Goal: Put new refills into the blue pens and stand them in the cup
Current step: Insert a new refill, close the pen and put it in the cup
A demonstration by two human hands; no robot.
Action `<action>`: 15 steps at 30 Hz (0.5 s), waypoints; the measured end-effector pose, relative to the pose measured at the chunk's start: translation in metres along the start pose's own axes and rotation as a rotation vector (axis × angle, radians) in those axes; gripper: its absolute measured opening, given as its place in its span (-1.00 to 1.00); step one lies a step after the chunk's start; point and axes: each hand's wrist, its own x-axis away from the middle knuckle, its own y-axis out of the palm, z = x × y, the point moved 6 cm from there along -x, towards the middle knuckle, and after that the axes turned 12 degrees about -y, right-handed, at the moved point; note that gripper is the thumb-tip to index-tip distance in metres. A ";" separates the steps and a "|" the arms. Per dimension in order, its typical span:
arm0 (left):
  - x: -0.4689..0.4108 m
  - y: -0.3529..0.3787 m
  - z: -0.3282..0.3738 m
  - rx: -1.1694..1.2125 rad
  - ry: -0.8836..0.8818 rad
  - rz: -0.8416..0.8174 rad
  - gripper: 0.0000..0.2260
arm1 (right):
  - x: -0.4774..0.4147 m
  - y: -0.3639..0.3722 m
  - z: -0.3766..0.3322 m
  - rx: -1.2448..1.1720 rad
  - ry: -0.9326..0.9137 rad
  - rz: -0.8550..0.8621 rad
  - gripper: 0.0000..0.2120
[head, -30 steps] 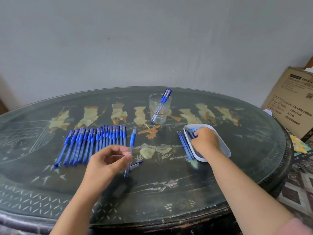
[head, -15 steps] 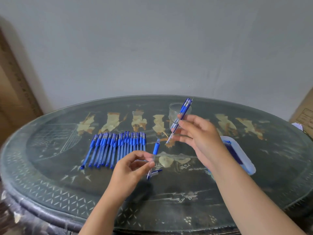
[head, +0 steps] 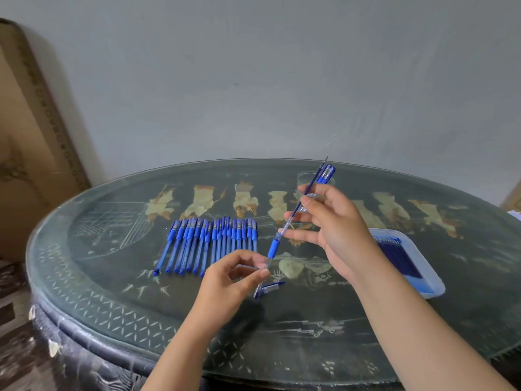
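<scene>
**Refill lined up with the open barrel**

The refill (head: pixel 294 215) is held in the air over the middle of the table, slanted, with its needle tip up and away and its tail down and towards the person. It is pinched between the thumb and fingers of the right hand (head: pixel 338 230), the remaining fingers being spread loosely beneath it. The pen barrel (head: pixel 273 247) lies on almost the same line, directly below the refill's tail, with its blue grip end uppermost. It is pinched low on its clear part by the thumb and forefinger of the left hand (head: pixel 231 280). The tail is met by the barrel's mouth, but whether it has entered cannot be told. The coming move is judged to be a slide along that shared axis, down and to the left.

A loose cap (head: pixel 272 287) lies on the glass just beside the barrel's lower end. Beyond the right hand a clear cup (head: pixel 303 176) is partly hidden, with one finished pen (head: pixel 327 173) leaning in it. A row of pens (head: pixel 214 244) is laid out to the left, and a white tray (head: pixel 434 290) of spare refills (head: pixel 397 255) to the right.

All of this is borne by a dark oval table (head: pixel 310 334) with pale inlay under glass, set against a grey wall (head: pixel 253 80).
</scene>
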 end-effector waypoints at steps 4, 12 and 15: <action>0.000 0.000 0.000 -0.029 0.002 -0.003 -0.88 | 0.000 0.002 0.001 0.033 -0.008 -0.011 -0.87; 0.000 0.000 -0.002 -0.001 -0.013 -0.003 -0.88 | -0.001 0.000 0.002 0.063 -0.009 -0.020 -0.87; 0.000 0.001 -0.002 -0.002 -0.016 -0.009 -0.88 | 0.000 0.002 0.001 0.102 -0.032 -0.044 -0.88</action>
